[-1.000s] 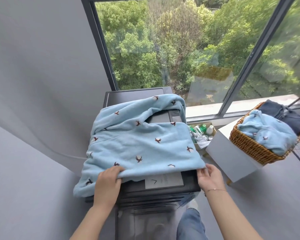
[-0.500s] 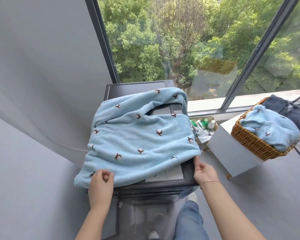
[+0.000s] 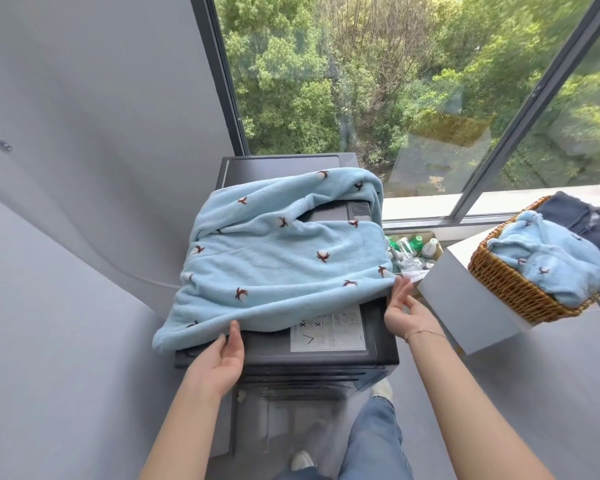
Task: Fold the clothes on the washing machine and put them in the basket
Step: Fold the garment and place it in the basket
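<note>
A light blue fleece garment [image 3: 278, 265] with small brown motifs is being spread across the top of a dark washing machine [image 3: 326, 358]. Its near hem is being touched by the left hand [image 3: 222, 358], fingers straight and slipped under the edge. Its right corner is being met by the right hand [image 3: 404, 311], fingers loosely extended. A wicker basket [image 3: 510, 289] is being supported on a white box [image 3: 465, 306] to the right, with folded blue and navy clothes inside. Bottles [image 3: 416, 247] are being kept between machine and box, below the window [image 3: 361, 81].
</note>
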Demonstrator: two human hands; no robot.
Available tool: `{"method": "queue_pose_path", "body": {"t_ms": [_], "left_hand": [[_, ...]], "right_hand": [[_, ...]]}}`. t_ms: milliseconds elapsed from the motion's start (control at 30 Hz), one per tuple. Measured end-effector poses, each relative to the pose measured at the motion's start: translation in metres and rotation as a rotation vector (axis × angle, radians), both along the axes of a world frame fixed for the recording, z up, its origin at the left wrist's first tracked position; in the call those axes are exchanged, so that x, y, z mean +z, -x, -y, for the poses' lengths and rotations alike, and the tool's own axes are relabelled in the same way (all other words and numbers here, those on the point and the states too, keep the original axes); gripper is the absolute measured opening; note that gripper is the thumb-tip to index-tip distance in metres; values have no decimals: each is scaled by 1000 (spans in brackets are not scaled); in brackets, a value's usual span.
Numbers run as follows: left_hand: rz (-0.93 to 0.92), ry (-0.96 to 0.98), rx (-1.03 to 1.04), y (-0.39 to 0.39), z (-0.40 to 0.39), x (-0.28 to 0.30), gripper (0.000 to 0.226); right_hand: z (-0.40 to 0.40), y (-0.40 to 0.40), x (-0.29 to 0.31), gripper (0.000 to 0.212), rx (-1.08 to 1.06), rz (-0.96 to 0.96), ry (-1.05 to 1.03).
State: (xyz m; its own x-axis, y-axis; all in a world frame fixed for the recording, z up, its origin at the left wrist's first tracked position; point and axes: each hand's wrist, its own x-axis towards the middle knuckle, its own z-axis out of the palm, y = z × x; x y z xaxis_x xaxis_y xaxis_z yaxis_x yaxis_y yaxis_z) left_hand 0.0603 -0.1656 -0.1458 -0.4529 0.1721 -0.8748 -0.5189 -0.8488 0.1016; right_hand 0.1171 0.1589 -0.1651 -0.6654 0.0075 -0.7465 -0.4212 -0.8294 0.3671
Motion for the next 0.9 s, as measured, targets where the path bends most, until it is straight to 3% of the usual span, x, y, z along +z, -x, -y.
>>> {"method": "queue_pose_path", "body": {"t_ms": [100,233,300,500,667,733,800,833,900], "left_hand": [[3,83,-103,7,-12,-6,15],[14,172,-64,13,-23,0,16],[-8,170,-41,14,-25,4,15],[-151,165,-46,5,-14,10,14],[-157,176,-11,-6,-4,4,24],[-76,120,16,-8,-2,-2,26],[-13,73,15,-12,-2,-6,22],[-33,84,1,-13,-1,-7,24],[-192,76,-50,-14,1,-3,51]], "right_hand": [[12,9,0,31,212,68,-167],[28,19,-10,18,433,318,-724],[28,22,-11,17,462,361,-828],[20,20,4,18,311,378,-794],[49,-20,3,20,180,629,-1085],[54,-34,-12,19,167,650,-977],[41,-38,-32,23,188,536,-677],[29,-36,-42,25,198,456,-548],[7,-30,-47,34,197,257,-422]]}}
